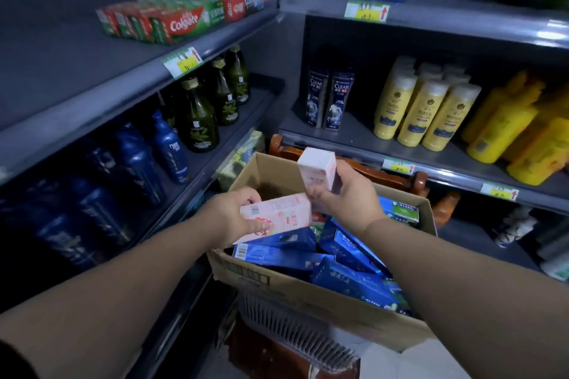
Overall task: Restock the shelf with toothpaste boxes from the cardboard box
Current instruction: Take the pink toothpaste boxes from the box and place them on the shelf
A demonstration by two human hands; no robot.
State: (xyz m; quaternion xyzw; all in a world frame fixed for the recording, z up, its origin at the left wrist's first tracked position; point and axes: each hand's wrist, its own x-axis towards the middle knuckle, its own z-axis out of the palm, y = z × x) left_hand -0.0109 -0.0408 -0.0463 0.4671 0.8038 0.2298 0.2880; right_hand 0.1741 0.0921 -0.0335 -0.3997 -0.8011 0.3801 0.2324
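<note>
My left hand (234, 212) grips a pink toothpaste box (277, 215) | my right hand (345, 194) grips another pink box (317, 171) upright | both above the cardboard box (308, 295)

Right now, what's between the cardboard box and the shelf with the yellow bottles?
In the head view, a reddish-brown wooden rail, maybe a chair back, runs between the cardboard box and the shelf edge under the yellow bottles.

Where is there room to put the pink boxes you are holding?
The upper left shelf is bare left of and in front of the Colgate boxes. A smaller gap lies between the Clear bottles and the yellow bottles. Crowded: the blue boxes in the cardboard box, except its bare far corner.
</note>
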